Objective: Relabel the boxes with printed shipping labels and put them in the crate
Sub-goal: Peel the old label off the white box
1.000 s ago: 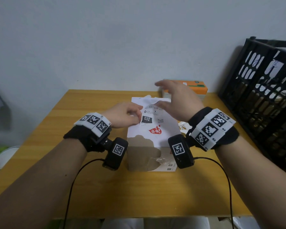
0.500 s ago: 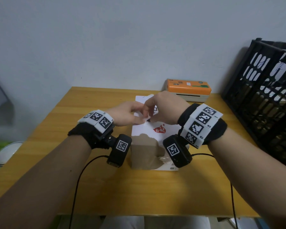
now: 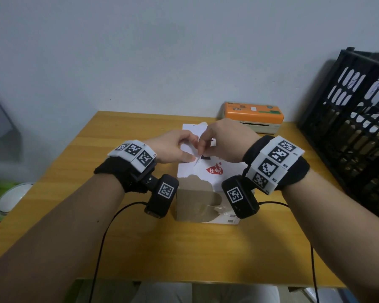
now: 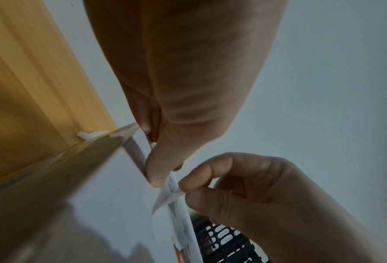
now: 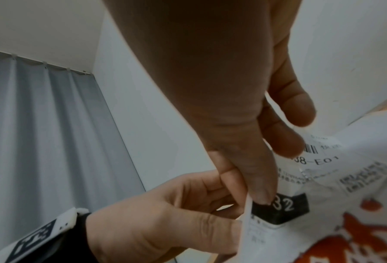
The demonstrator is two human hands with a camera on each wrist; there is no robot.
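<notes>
A white box point(image 3: 197, 200) with a torn brown front and a red logo stands at the middle of the table. On its top lies a printed shipping label point(image 3: 206, 159) with a black "032" patch point(image 5: 282, 208). The label's left edge point(image 5: 246, 222) is lifted off the top. My left hand point(image 3: 189, 157) pinches that edge between thumb and finger. My right hand point(image 3: 200, 147) pinches the same edge just above, thumb against index finger point(image 5: 262, 194). In the left wrist view my right hand point(image 4: 183, 190) grips a folded corner of the label point(image 4: 168, 194). My hands hide much of the label.
An orange and white label printer point(image 3: 253, 112) stands at the back of the wooden table point(image 3: 140, 248), behind the box. A black slatted crate point(image 3: 354, 127) stands tilted at the table's right side. Wrist cables trail over the near table edge.
My right hand came back from over the printer to the label's left edge and now pinches it beside the left hand. The left hand kept its hold.
</notes>
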